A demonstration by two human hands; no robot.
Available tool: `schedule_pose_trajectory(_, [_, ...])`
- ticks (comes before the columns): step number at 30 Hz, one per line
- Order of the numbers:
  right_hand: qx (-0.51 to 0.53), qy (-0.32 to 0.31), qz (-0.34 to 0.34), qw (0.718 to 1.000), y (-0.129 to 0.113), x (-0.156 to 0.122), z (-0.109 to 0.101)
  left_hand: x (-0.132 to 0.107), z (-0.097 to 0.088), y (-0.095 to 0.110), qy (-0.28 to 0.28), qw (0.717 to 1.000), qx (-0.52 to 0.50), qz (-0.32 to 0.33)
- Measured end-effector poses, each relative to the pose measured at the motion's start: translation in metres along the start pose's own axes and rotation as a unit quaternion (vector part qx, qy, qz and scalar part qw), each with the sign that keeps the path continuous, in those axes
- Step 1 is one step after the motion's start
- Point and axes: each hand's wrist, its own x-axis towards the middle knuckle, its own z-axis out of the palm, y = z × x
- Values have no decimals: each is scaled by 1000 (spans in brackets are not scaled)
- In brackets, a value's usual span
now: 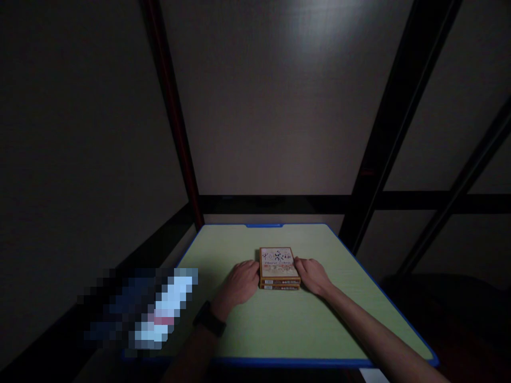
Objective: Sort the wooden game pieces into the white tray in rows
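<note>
Two flat boxes [279, 266] lie stacked on the table, one on the other. Their edges are orange-brown, and the upper lid is pale with dark lettering and small drawings too fine to read. My left hand [243, 281], with a dark watch on its wrist, presses against the left side of the stack, fingers curled. From the right, my right hand [312, 274] grips the opposite side, its fingers also bent in. The fingertips of both hands are partly hidden, and the boxes sit flat between them.
The small table [311, 335] has a pale green top and a blue rim. A blurred-out light patch [167, 308] covers its left edge. Grey wall panels [271, 106] with dark beams stand behind. A white corner [373, 375] shows below the front edge.
</note>
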Motion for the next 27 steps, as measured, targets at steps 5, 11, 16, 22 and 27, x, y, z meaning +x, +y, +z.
schedule_pose_trajectory(5, [19, 9, -4, 1000, 0, 2, 1, 1, 0, -1, 8, 1000, 4, -10])
schedule_pose_trajectory(11, [63, 31, 7, 998, 4, 6, 0, 1, -6, 1, -1, 998, 11, -55])
schedule_pose_trajectory(16, [87, 104, 49, 989, 10, 4, 1, -2, -14, 3, 21, 996, 7, -92])
schedule_pose_trajectory(22, [228, 228, 48, 946, 15, 2, -2, -2, -19, 1, 80, 992, -19, -100])
schedule_pose_trajectory(27, [280, 210, 21, 937, 18, 6, 3, -3, -21, 3, 57, 991, -19, -116])
